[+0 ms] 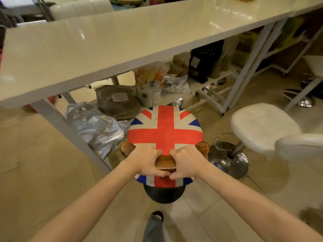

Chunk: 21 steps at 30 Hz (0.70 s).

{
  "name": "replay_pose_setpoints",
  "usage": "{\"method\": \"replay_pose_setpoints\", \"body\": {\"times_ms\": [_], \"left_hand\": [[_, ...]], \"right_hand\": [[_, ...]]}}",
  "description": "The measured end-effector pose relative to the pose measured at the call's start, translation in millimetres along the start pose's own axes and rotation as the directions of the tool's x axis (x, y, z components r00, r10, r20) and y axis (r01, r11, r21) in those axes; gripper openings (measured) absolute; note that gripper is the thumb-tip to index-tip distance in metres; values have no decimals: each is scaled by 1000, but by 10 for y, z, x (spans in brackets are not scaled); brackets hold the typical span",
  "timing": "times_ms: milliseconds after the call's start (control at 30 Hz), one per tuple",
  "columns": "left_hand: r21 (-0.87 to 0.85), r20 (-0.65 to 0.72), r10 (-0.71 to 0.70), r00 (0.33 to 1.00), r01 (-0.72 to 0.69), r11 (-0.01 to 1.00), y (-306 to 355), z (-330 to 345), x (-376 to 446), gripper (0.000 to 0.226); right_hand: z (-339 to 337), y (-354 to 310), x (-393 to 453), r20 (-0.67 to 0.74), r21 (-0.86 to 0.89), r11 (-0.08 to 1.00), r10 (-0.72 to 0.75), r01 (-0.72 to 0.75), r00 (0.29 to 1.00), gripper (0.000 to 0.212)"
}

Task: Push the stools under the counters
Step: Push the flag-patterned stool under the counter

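Note:
A stool with a Union Jack seat [165, 127] and a low wooden backrest [166, 162] stands just in front of the long white counter [104, 48]. My left hand [148, 160] and my right hand [186, 161] both grip the wooden backrest, side by side, thumbs touching at its near edge. The seat's far rim sits close to the counter's front edge, not beneath it. A white padded stool [262, 126] with a chrome round base [229, 159] stands to the right, out from the counter.
Under the counter lie silver foil bags [97, 128], a dark flat sack [118, 102], a printed bag [150, 84] and a low white shelf [209, 88]. A white counter leg [70, 131] slants at the left. Another stool base [300, 98] stands far right. My foot [156, 215] is on the tiled floor.

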State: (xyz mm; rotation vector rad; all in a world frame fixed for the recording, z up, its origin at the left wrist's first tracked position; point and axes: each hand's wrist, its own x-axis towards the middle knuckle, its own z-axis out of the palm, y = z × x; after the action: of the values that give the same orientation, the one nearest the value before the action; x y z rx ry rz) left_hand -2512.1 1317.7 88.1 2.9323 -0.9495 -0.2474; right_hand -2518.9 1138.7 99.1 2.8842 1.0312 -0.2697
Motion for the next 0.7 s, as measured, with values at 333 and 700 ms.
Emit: {"method": "replay_pose_setpoints", "body": {"times_ms": [333, 700], "left_hand": [[-1, 22, -28, 999, 28, 1000, -512, -104, 422, 54], [9, 4, -13, 1000, 13, 1000, -1211, -143, 1010, 65]], "right_hand": [[-116, 283, 623, 0, -20, 999, -33, 33, 999, 59], [-198, 661, 1407, -55, -15, 999, -29, 28, 998, 59]]}}
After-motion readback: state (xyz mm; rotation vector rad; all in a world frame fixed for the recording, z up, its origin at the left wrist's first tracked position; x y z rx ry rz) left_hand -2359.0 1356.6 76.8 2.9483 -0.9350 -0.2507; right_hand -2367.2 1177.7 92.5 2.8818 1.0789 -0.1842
